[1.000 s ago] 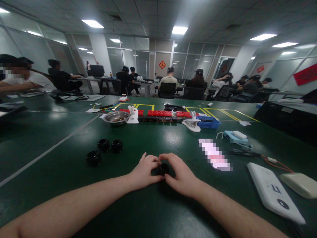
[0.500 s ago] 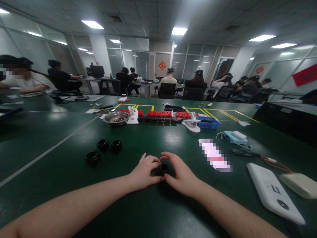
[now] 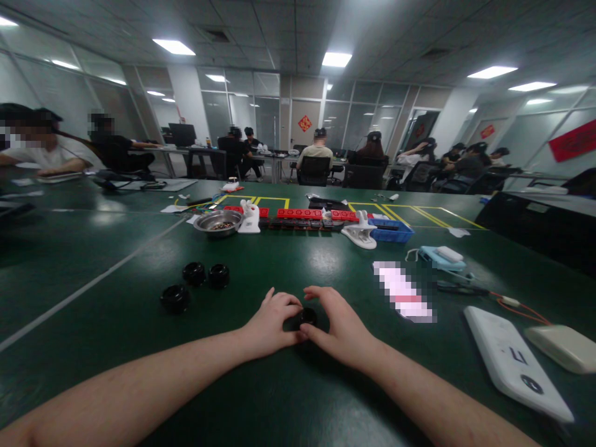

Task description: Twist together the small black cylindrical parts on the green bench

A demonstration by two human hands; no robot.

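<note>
A small black round part (image 3: 307,317) rests on the green table (image 3: 116,335) between my two hands. My left hand (image 3: 271,323) curls around its left side, fingers and thumb touching it. My right hand (image 3: 339,326) closes on its right side, thumb tip under it and fingers arched over the top. Most of the part is hidden by my fingers. Three more black round parts (image 3: 195,282) sit loose on the table to the left, well apart from my hands.
Behind are a metal bowl (image 3: 218,221), red strips (image 3: 316,214), a white clip (image 3: 361,234) and a blue tray (image 3: 392,230). At right lie a white flat device (image 3: 516,360), a beige case (image 3: 561,346) and a light blue case (image 3: 442,256). People sit at desks beyond.
My right thumb has slid a little left under the black part; both hands stay closed on it at the same spot. The view barely shifts.
</note>
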